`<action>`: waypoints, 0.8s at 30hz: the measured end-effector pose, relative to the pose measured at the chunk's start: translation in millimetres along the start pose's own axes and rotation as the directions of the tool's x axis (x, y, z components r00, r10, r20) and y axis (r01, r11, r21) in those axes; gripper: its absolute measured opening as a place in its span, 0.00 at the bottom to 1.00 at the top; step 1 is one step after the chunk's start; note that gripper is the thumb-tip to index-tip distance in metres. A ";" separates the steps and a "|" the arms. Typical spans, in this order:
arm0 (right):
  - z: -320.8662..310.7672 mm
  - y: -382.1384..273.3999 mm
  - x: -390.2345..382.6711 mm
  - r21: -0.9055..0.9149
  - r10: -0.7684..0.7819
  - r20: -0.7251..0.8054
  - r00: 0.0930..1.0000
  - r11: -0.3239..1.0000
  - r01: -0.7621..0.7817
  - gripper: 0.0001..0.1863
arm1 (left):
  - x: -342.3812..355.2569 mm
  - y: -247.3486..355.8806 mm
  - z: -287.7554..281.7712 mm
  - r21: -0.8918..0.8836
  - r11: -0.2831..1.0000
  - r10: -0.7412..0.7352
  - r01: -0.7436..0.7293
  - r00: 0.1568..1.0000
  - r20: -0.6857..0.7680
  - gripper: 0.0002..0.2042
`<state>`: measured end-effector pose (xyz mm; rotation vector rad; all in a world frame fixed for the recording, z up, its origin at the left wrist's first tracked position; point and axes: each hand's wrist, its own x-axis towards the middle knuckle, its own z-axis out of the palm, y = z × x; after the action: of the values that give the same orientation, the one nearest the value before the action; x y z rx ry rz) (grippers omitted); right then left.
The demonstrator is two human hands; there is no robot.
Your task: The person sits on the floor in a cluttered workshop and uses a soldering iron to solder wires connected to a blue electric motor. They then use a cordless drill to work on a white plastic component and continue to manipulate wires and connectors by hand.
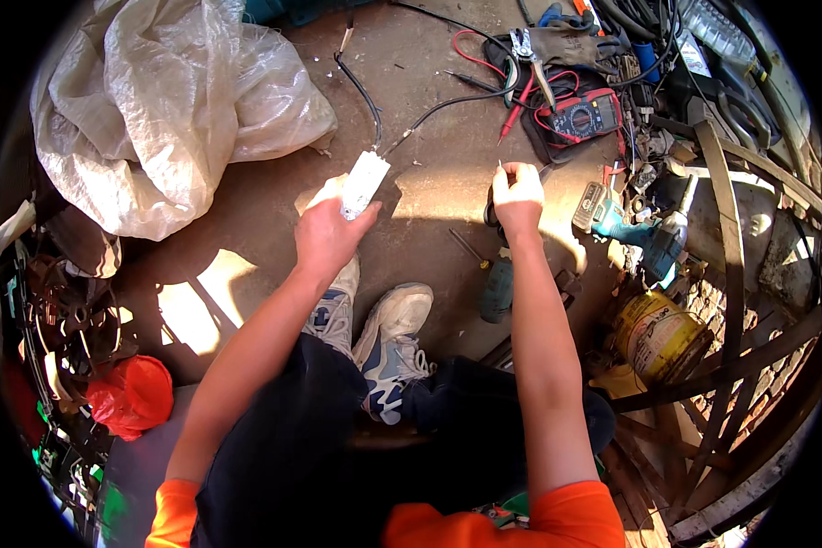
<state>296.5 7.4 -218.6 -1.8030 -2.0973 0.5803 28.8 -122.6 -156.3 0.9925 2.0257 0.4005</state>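
Observation:
My left hand is wrapped round a white rectangular block, which looks like a small electrical housing. Two dark cables run out of its far end. To the right, my right hand is closed in a pinch, thumb and forefinger together. A thin tip shows at the fingers, too small to name. Below this hand, partly hidden by the wrist, is a dark rounded thing. A screwdriver lies on the ground nearby, next to a teal cylindrical thing.
Ahead right lie a red-and-black multimeter, its probe leads, pliers and work gloves. A teal power drill and a yellow tin stand right. Left are a pale plastic sack and a red bag.

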 end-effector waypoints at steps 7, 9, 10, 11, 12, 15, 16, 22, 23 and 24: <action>-9.7 -132.7 -40.0 0.537 -0.137 0.751 0.646 0.696 -0.477 0.08 | -2.4 -8.9 6.8 -0.126 0.991 0.033 -0.049 0.991 -0.130 0.19; -7.6 -157.9 -44.4 0.453 -0.125 0.764 0.633 0.802 -0.389 0.09 | -2.9 -13.8 8.1 -0.115 0.993 0.006 -0.016 0.996 -0.087 0.17; -9.0 -170.5 -42.3 0.409 -0.112 0.750 0.652 0.853 -0.324 0.09 | -2.8 -9.0 1.1 -0.049 0.998 -0.048 0.050 0.999 0.025 0.14; -8.7 -179.1 -40.8 0.360 -0.103 0.735 0.670 0.897 -0.258 0.09 | -2.6 -9.8 3.0 -0.063 0.998 -0.022 0.021 1.000 -0.011 0.14; -4.2 -181.3 -41.4 0.355 -0.104 0.715 0.691 0.906 -0.231 0.10 | -2.1 -10.0 5.0 -0.076 0.997 0.007 -0.011 0.999 -0.049 0.14; 6.3 -183.9 -41.7 0.310 -0.098 0.678 0.729 0.937 -0.161 0.11 | -2.8 -11.9 8.1 -0.042 0.999 0.031 -0.033 0.998 -0.054 0.14; 7.1 -185.8 -40.8 0.277 -0.088 0.681 0.727 0.950 -0.144 0.12 | -3.1 -12.5 8.2 -0.020 0.999 0.027 -0.028 0.999 -0.037 0.14; 9.5 -196.9 -33.0 0.069 -0.043 0.744 0.667 0.998 -0.013 0.13 | -4.3 -18.9 16.2 -0.048 0.980 0.177 -0.193 0.958 -0.225 0.18; 13.0 -196.3 -34.8 0.020 -0.035 0.750 0.660 0.999 0.031 0.13 | -3.6 -22.5 19.2 -0.068 0.980 0.171 -0.188 0.965 -0.200 0.19; 15.6 -196.1 -39.0 0.053 -0.069 0.697 0.713 0.998 0.045 0.13 | -3.2 -22.1 18.4 -0.090 0.979 0.165 -0.182 0.971 -0.174 0.19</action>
<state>126.4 -56.9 -134.1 -1.6339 -2.5585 1.4672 33.3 -140.3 -178.7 1.1061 2.0467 0.6974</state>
